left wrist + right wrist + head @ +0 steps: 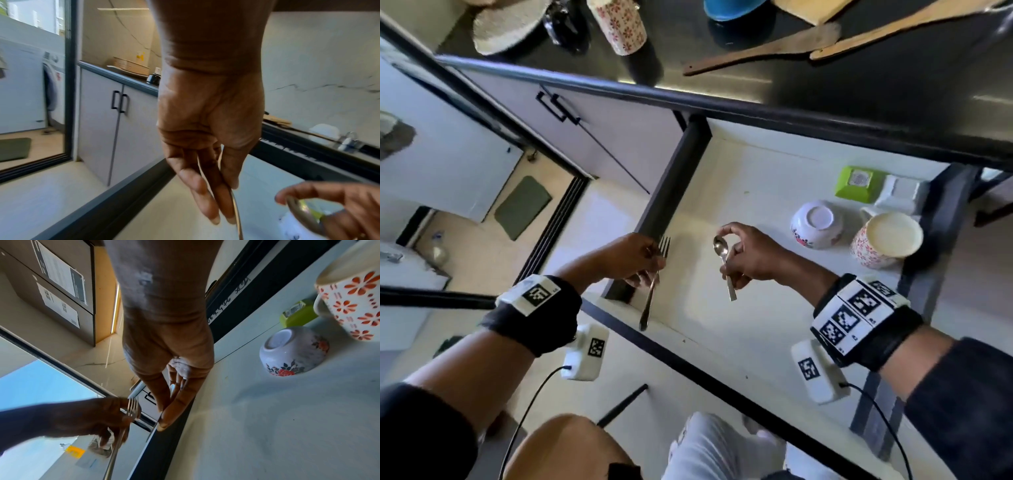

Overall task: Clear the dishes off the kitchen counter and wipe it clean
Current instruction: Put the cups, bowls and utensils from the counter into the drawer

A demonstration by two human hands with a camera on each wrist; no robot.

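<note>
My left hand [643, 262] grips a steel fork [654, 287] by the middle of its handle, tines up, over the left edge of a pulled-out white drawer [756, 325]. My right hand [739, 260] pinches a steel spoon [722, 251], bowl end up, above the drawer's middle. The two hands are about a hand's width apart. In the left wrist view the fork handle [236, 211] runs along my fingers [207, 194]. The right wrist view shows the fork [132, 407] beside my right hand [170, 399].
In the drawer's right part sit an upturned floral bowl [816, 224], a floral mug [887, 240], a green square bowl [858, 183] and a white square dish [899, 193]. The black counter [859, 96] above carries wooden spatulas [763, 48], a floral cup [619, 25], a blue bowl [732, 8] and a woven mat [506, 27].
</note>
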